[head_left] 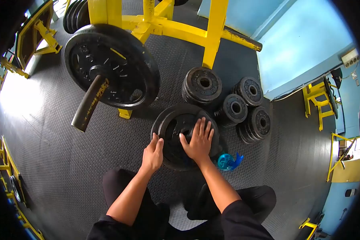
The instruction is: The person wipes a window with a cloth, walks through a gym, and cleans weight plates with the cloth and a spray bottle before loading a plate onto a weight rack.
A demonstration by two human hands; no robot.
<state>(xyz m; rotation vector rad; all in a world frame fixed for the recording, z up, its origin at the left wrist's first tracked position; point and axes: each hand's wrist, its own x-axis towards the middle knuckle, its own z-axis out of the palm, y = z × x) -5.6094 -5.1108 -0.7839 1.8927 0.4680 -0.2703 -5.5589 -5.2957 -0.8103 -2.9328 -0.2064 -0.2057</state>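
Large black weight plates [174, 158] lie stacked on the floor in front of my crossed legs. My left hand [152, 154] grips the near left rim of the top plate, fingers and thumb closed on its edge. My right hand [199, 142] lies flat on the upper right of the plate, fingers stretched out. Beneath its fingertips is a dark patch that looks like a black cloth [213, 124], partly hidden by the hand. Just right of the plates lies a translucent blue bottle with a darker blue top [227, 162].
A yellow rack [184, 34] stands ahead, with a big black plate [108, 66] on its bar [88, 106]. Several stacks of smaller plates [204, 82] stand on the textured black floor [88, 148]. A light blue wall [304, 44] rises at the right.
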